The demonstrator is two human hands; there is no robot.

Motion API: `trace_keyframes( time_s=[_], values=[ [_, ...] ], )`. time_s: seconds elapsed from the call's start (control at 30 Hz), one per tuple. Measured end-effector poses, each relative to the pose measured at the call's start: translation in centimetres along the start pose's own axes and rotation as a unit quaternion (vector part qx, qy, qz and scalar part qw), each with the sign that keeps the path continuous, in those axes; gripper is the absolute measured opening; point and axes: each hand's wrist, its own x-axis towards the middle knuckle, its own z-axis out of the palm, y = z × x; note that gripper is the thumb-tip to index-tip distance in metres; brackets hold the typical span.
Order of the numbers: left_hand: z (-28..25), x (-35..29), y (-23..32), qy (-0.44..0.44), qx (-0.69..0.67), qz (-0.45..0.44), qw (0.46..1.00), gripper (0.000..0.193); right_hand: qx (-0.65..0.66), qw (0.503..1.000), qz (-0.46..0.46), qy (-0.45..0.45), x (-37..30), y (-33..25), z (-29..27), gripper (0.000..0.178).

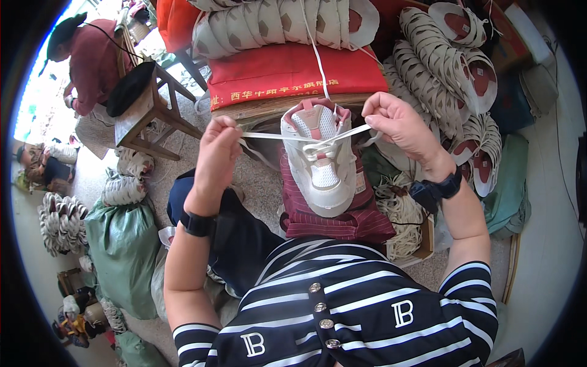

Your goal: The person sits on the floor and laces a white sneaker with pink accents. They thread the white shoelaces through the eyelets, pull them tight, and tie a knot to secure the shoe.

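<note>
A white sneaker (pixel 321 174) with pink lining rests toe toward me on a dark red striped cloth (pixel 333 227). Its white shoelace (pixel 278 136) is threaded through the upper part, and the two ends stretch out to either side. My left hand (pixel 219 144) pinches one end to the left of the shoe. To the right, my right hand (pixel 394 125) pinches the other end between thumb and fingers. Both lace ends look taut and cross over the tongue. Neither hand touches the shoe itself.
Beyond the sneaker, a red cloth (pixel 293 73) covers a support bearing stacked shoe uppers (pixel 275 27). More uppers (pixel 434 79) are piled at right, above a box of loose laces (pixel 400 223). At left are a green sack (pixel 122 257), a wooden chair (pixel 147 119) and a seated person (pixel 95 64).
</note>
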Motion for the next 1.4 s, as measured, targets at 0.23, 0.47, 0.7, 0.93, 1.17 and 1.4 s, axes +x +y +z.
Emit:
trace_keyframes(
  time_s=[0.23,0.47,0.7,0.93,1.17,1.4],
  values=[
    [2.6,-1.7,-0.4,-0.085,0.199,-0.020,0.976,0.022,-0.124,0.986,0.083,-0.069,-0.7,-0.3,1.6,0.013],
    [2.2,-1.8,-0.9,-0.124,0.286,0.009,0.950,0.022,-0.211,0.972,-0.098,-0.040,0.8,1.6,2.4,0.013],
    [1.7,-1.8,-0.5,-0.083,0.264,-0.029,0.961,0.017,-0.420,0.808,-0.409,0.064,1.4,0.7,3.7,0.013],
    [-0.9,-1.8,-0.2,-0.067,0.349,0.010,0.935,0.017,-0.318,0.887,-0.314,0.117,-0.3,3.6,2.4,0.009],
    [0.6,-3.0,1.8,-0.191,0.207,-0.107,0.953,0.033,-0.288,0.920,-0.230,0.137,-0.1,3.3,-0.6,0.013],
    [3.9,-2.7,3.8,-0.210,-0.195,0.059,0.956,0.035,-0.002,0.985,-0.167,0.048,-0.3,0.1,0.4,0.050]
  ],
)
